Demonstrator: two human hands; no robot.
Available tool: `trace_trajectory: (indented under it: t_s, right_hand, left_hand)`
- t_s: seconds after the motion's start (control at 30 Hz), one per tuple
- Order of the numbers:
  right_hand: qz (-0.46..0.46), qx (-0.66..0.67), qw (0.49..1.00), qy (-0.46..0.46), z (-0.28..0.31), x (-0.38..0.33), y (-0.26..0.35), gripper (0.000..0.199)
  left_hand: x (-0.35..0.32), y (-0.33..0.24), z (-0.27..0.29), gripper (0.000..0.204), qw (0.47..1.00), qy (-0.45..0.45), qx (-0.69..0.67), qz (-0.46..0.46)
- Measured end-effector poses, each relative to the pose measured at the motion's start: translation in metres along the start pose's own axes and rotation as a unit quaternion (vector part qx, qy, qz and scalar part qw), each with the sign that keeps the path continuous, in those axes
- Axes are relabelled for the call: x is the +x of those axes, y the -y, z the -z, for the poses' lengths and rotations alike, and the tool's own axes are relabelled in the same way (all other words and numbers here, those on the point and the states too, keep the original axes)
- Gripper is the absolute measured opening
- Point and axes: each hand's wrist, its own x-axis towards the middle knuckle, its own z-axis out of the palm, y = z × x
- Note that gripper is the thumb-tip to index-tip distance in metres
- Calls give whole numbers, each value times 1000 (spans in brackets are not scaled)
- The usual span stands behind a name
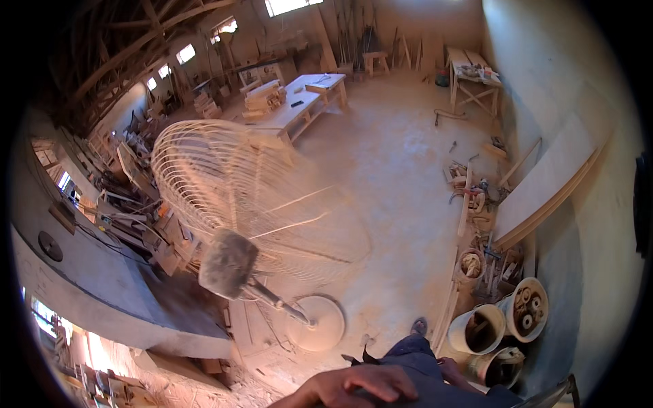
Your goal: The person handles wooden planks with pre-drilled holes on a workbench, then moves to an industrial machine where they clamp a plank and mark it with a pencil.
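My left hand (357, 387) comes in at the bottom edge and lies with its fingers curled over my knee in blue trousers (415, 360). A small dark pointed thing (357, 357) sticks up just behind the fingers; whether the hand holds it is unclear. Only part of my right hand (454, 372) shows, on the far side of the leg. My sandalled foot (418, 327) rests on the dusty floor. Directly ahead stands a large pedestal fan with a wire cage (231, 183), a dusty motor (228, 264) and a round base (316, 325).
Three round buckets (476, 330) (527, 309) (500, 367) with tools stand at my right by the wall. A long board (544, 183) leans on that wall above scattered tools (473, 197). A workbench (299, 102) stands far back, and a concrete ledge (102, 285) runs along the left.
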Motion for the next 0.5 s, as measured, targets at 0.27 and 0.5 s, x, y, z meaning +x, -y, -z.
trace_trajectory:
  t_s: [0.27, 0.5]
  right_hand:
    - [0, 114, 987, -111, 201, 109, -81, 35]
    - [32, 226, 966, -124, 232, 228, -35, 24]
  left_hand:
    - [210, 165, 100, 41, 765, 142, 482, 403]
    - [247, 275, 182, 28, 721, 246, 573, 303]
